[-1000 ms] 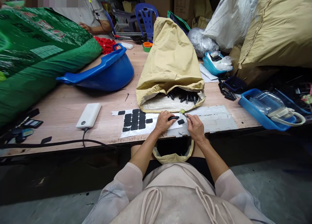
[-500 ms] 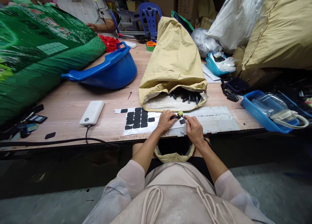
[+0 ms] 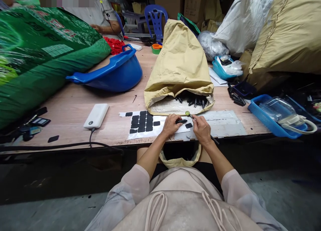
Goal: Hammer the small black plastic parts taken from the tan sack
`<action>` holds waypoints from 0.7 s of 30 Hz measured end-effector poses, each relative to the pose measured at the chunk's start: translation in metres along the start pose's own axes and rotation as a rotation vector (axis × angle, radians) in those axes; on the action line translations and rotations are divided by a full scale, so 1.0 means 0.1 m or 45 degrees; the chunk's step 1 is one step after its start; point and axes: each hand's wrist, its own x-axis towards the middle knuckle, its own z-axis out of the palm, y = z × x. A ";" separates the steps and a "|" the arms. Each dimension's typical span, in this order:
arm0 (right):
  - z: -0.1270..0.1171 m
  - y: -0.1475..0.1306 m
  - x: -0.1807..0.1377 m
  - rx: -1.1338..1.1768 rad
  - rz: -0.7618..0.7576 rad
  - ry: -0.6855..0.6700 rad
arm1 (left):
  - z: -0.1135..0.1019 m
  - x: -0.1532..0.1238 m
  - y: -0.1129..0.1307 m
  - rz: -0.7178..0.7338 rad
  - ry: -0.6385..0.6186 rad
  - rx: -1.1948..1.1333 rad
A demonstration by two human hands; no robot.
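Observation:
My left hand point(image 3: 171, 124) is closed on a slim black pen-like piece point(image 3: 181, 121), which points to the right. In my right hand point(image 3: 201, 128), closed, is a thin metal tool point(image 3: 191, 116) with a round yellow-green head point(image 3: 187, 113). That head stands just beyond the tip of the black piece, apart from it. Beneath both hands lies a white backing sheet point(image 3: 164, 118), bearing rows of black rounded stickers point(image 3: 142, 121). One loose black sticker point(image 3: 188, 125) sits between my hands. A beige sack point(image 3: 180, 73) opens towards me, with more black pieces point(image 3: 197, 101) in its mouth.
A grey board point(image 3: 223, 120) runs along the table edge. To the left are a white power bank point(image 3: 96, 115) with its cable, a blue basin point(image 3: 117, 73) and a big green bag point(image 3: 50, 53). A blue tray point(image 3: 263, 124) stands right. Another open sack point(image 3: 180, 162) is at my lap. A person sits opposite.
My right hand has drawn the tool's round head away from the black piece, slightly up and right. My left hand keeps its hold. The whole view has shifted a little.

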 end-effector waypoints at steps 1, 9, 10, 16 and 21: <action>-0.01 0.06 0.05 -0.052 0.003 0.007 | 0.00 0.00 0.00 0.005 -0.006 0.009; 0.09 0.39 0.16 -0.401 -0.021 -0.037 | 0.01 0.00 -0.03 -0.006 -0.007 0.010; 0.10 0.39 0.14 -0.411 -0.020 -0.034 | 0.01 0.00 -0.04 -0.004 -0.008 0.013; 0.12 0.35 0.12 -0.432 -0.013 -0.036 | -0.01 -0.01 -0.06 0.019 -0.036 0.026; 0.11 0.33 0.14 -0.465 -0.005 -0.060 | -0.02 -0.02 -0.08 0.066 -0.067 0.045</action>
